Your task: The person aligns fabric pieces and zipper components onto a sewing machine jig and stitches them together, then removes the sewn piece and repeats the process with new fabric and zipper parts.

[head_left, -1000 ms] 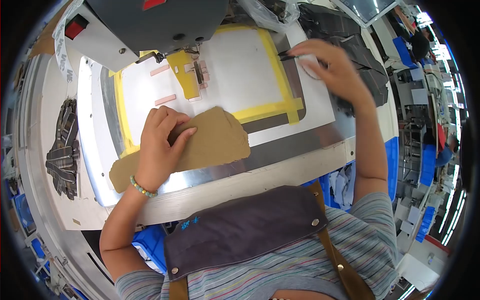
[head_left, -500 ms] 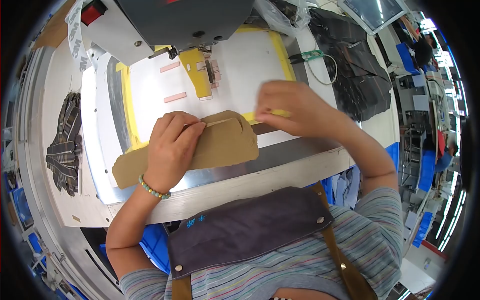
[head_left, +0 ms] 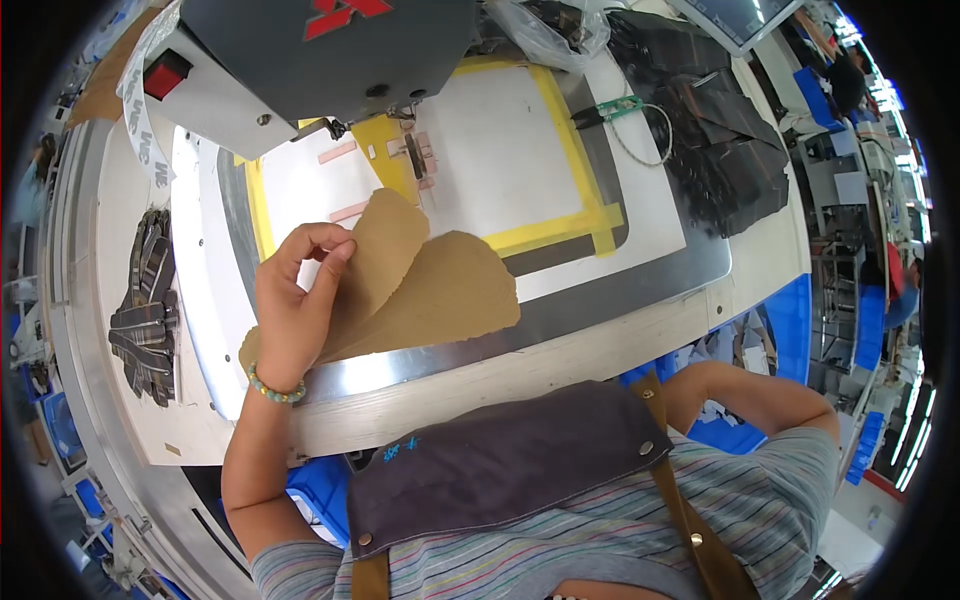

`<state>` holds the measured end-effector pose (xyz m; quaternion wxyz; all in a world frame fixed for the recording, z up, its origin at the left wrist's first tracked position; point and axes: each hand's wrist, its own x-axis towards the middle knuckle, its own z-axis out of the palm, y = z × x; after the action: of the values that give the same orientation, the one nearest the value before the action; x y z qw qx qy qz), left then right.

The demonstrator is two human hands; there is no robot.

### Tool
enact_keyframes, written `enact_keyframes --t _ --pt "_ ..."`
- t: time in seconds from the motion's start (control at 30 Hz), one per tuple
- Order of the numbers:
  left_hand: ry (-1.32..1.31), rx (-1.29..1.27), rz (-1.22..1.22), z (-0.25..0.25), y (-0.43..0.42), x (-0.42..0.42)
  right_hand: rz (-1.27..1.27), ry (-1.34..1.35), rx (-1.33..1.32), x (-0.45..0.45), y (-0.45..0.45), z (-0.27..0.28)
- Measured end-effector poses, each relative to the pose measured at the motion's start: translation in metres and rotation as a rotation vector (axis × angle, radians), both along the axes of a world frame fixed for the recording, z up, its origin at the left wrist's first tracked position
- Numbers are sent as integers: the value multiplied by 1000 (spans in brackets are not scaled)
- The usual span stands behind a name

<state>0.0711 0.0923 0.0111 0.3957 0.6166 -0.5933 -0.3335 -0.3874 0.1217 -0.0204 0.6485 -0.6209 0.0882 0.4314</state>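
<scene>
Pinched between the thumb and fingers of my left hand (head_left: 300, 295) is the upper flap of a tan, paper-like sheet (head_left: 455, 295) with ragged edges. The flap is lifted and folded back, so the sheet spreads like a fan over the front of a white template board (head_left: 490, 150) bordered with yellow tape. My right hand is out of sight below the table edge; just the forearm shows, by a blue bin (head_left: 790, 320). Beyond the sheet, a yellow piece (head_left: 378, 140) and small pink strips lie on the board under the machine head.
A dark sewing machine head (head_left: 340, 60) overhangs the board. Dark striped fabric pieces (head_left: 145, 320) lie at the left, and a black fabric pile (head_left: 720, 140) at the right. Green-handled snips (head_left: 620, 108) on a cord rest near that pile. A screen (head_left: 735, 20) stands at the back right.
My right hand has left the sheet's side and dropped below the table edge at the right. My left hand has shifted slightly left, and the sheet's upper flap is now lifted apart.
</scene>
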Motion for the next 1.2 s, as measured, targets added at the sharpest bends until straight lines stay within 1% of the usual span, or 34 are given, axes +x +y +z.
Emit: enact_keyframes --t 0.07,0.1,0.13,0.2,0.23,0.3,0.37,0.43,0.47,0.53,0.6,0.63,0.67,0.7,0.73,0.77,0.8,0.83,0.87,0.9,0.93,0.97,1.0,1.07,1.17,1.2 --pt "64 85 -15 7 -4 6 -30 95 86 15 -8 14" --pt "84 69 -40 4 -6 13 -45 116 105 17 -9 18" --pt "132 94 -45 4 -7 19 -58 82 80 17 -8 18" --pt "230 143 -53 5 -9 28 -105 94 55 11 -3 14" --pt "230 136 -66 8 -10 30 -140 139 53 1 3 6" --pt "224 112 -97 14 -12 35 -90 244 105 -9 4 1" --pt "238 104 -127 19 -14 39 79 363 207 -13 -16 -2" --pt "274 116 -154 24 -15 43 38 369 188 -22 -25 0" --pt "280 134 -124 26 -14 45 18 370 180 -24 -28 2" --pt "282 168 -63 35 -11 50 104 354 137 -12 -31 8" --pt "172 88 -64 47 -6 58 150 316 75 12 -37 30" --pt "99 52 -84 55 -6 68 167 253 69 28 -46 43" --pt "32 17 -104 63 -5 76 87 48 18 33 -65 48" --pt "9 32 -69 72 -2 80 9 -152 -30 36 -89 54" --pt "-43 36 -113 81 -3 84 31 -277 -152 55 -119 75" --pt "-95 39 -159 89 -5 87 -190 -376 -215 58 -139 75" --pt "-148 35 -203 95 -7 89 -292 -470 -462 71 -153 79" --pt "-99 95 -217 98 -11 87 -394 -560 -718 90 -166 83" --pt "-123 100 -261 96 -18 85 -415 -671 -902 109 -178 78" --pt "-150 102 -301 87 -27 83 -500 -842 -1024 124 -185 60" --pt "-178 106 -339 77 -37 81 -498 -959 -1085 141 -191 47" --pt "-155 178 -325 65 -45 78 -492 -1075 -1140 156 -195 34" --pt "-138 184 -363 49 -53 79 -430 -1121 -1237 168 -196 20" --pt "-221 164 -321 22 -62 78 -295 -1207 -1435 184 -192 1" --pt "-253 142 -82 -9 -61 85 -379 -1312 -1218 176 -173 4" --pt "-123 168 -49 -11 -63 84 -371 -1308 -1130 176 -169 5"
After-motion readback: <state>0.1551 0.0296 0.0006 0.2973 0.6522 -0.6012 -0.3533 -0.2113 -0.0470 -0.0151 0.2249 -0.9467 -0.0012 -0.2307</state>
